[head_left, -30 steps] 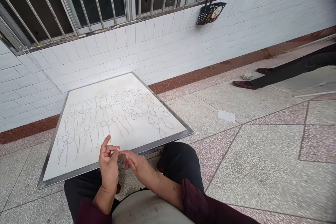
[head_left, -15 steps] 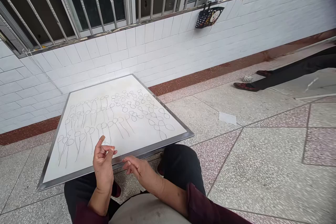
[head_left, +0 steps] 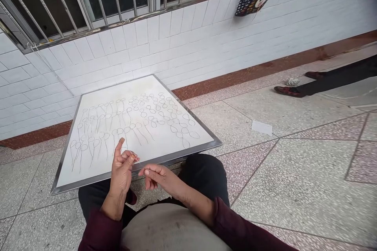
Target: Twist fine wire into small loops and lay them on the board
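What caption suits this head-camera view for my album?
Left hand pinches a fine strand, right hand close by, at a white board bearing thin dark loops.

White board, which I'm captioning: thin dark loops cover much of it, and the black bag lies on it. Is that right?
Not quite: the head view shows the black bag hanging against the tiled wall, not lying on the white board. The dark loops do cover much of it.

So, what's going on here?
A person sits at a framed white board spread with thin dark loops, many with tails. Their left hand pinches something thin above the board's near edge; the right hand is close beside it, and whether it grips anything is unclear. Another person's legs show farther right.
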{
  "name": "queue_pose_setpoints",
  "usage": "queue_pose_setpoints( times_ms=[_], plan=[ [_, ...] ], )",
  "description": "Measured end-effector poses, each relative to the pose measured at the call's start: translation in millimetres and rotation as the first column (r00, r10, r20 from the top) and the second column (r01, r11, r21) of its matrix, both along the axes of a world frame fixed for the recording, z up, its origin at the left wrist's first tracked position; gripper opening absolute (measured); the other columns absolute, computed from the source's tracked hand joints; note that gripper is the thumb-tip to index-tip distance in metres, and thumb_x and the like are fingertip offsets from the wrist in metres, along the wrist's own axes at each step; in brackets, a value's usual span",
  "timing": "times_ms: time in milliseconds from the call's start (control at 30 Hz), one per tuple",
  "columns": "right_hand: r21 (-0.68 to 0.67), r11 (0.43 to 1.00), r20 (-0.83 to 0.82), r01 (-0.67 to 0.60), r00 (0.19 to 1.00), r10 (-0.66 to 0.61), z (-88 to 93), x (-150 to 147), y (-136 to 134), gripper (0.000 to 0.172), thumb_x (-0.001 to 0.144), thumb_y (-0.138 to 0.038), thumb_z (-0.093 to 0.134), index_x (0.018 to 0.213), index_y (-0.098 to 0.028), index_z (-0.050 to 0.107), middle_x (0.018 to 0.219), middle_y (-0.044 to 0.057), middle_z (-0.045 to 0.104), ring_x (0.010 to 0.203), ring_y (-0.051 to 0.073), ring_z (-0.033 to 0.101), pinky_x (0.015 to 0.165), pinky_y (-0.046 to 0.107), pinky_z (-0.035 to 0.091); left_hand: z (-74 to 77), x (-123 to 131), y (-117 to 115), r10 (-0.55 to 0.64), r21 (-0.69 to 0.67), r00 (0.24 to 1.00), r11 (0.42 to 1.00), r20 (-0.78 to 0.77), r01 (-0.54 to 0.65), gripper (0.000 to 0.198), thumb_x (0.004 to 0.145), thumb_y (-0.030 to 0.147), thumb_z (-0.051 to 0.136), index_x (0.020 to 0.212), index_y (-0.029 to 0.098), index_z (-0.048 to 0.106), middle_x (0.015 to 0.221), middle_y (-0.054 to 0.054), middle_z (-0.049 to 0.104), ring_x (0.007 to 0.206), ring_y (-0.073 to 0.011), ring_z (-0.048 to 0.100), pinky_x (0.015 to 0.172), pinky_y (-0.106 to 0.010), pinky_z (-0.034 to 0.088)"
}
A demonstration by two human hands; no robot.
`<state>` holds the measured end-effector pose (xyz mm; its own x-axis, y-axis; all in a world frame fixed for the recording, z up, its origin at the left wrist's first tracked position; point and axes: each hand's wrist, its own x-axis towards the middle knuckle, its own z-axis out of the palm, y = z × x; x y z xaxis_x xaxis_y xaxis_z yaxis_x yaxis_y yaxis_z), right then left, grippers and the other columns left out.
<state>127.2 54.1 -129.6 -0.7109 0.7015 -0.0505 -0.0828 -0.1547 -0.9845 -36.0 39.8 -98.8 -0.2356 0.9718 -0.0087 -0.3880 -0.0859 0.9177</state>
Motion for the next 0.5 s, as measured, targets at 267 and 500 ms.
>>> queue_pose_setpoints(
  times_ms=[267, 500],
  plan=[
    [0.662, 0.706, 0.194, 0.252, 0.852, -0.486, -9.9, 0.3, -3.0, 0.032, 0.097, -0.032, 0.041, 0.113, -0.021, 0.066, 0.074, 0.002, 0.072, 0.058, 0.013, 0.062, 0.063, 0.025, 0.050, -9.9, 6.8, -3.4, 0.053, -0.077, 0.999, 0.996, -0.007, -0.053, 0.073, 0.075, 0.031, 0.076, 0.140, 0.025, 0.042, 0.105, -0.007, 0.069, 0.098, -0.0177, 0.063, 0.094, -0.036, 0.046],
    [0.889, 0.447, 0.240, 0.100, 0.731, -0.639, -22.1, 5.2, 0.4, 0.031, 0.097, -0.026, 0.044, 0.118, -0.022, 0.067, 0.083, 0.007, 0.076, 0.068, 0.016, 0.068, 0.065, 0.024, 0.049, -9.1, 10.3, -8.1, 0.093, -0.054, 0.993, 0.994, -0.077, -0.097, 0.067, 0.075, 0.032, 0.076, 0.135, 0.025, 0.049, 0.103, -0.007, 0.069, 0.098, -0.0195, 0.065, 0.098, -0.041, 0.046]
  ],
)
